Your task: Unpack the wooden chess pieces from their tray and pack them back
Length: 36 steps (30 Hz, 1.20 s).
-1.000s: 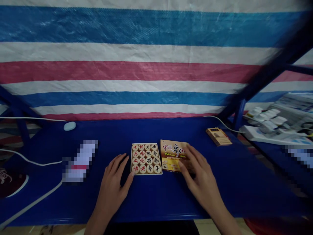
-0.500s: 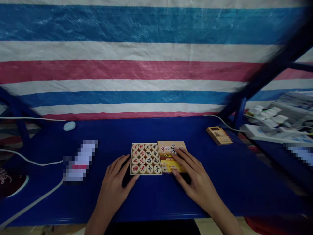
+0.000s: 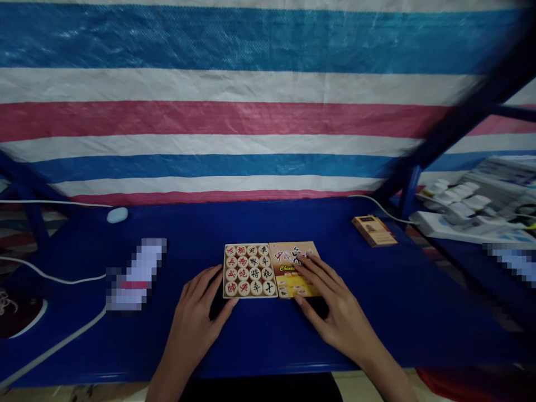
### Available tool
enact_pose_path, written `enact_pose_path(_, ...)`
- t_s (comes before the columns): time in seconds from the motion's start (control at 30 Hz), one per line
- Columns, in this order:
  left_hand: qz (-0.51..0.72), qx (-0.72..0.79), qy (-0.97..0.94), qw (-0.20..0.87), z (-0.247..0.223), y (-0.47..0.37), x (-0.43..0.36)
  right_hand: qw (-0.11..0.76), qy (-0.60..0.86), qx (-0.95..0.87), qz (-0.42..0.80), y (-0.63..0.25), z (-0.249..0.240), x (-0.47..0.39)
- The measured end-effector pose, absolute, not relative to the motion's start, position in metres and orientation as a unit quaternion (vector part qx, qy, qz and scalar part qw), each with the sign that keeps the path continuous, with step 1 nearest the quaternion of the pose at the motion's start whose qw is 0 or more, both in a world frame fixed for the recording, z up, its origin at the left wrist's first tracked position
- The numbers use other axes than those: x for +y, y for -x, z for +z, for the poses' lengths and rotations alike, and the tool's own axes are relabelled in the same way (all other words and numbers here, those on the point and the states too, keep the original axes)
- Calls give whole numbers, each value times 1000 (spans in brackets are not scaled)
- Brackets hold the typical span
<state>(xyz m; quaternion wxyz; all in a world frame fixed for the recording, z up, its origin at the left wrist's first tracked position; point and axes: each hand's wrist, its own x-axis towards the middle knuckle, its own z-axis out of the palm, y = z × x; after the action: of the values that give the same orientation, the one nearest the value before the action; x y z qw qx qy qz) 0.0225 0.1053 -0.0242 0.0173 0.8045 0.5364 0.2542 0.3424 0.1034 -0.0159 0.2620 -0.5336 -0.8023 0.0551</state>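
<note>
A shallow open box [image 3: 224, 273] of round Chinese chess pieces [image 3: 249, 271] rests on the blue table. The pieces stand in rows, red characters on the left and black on the right. My left hand [image 3: 199, 307] holds the box's near left corner, fingers along its side and thumb at its front edge. Against the box's right side lies its printed lid [image 3: 288, 268], picture side up. My right hand [image 3: 333, 296] has its fingers over the lid's right part and its thumb at the front edge; the fingers partly hide the print.
A small tan carton [image 3: 374, 231] lies at the back right, near a white power strip [image 3: 439, 224] with plugs. On the left are a blurred-out phone-like item [image 3: 138, 273], white cables [image 3: 62, 346] and a small white case [image 3: 117, 215]. A striped sheet [image 3: 234, 117] hangs behind.
The lid has shifted slightly toward me under my right hand, its front edge now about level with the box's. My left hand and the box stay in place.
</note>
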Motion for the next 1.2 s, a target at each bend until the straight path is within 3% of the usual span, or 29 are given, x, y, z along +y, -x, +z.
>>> enact_pose_path(0.73,252,545,-799,39,-21,-23,106,239,529,-815,5,-344,-16,105)
enact_pose_path(1.0,392,566,-723,64,-9,-30,99,349,510,-786,-27,-316,0,106)
enact_pose_path(1.2,380,584,-713,80,-9,-40,97,360,509,-782,-10,-280,-5,104)
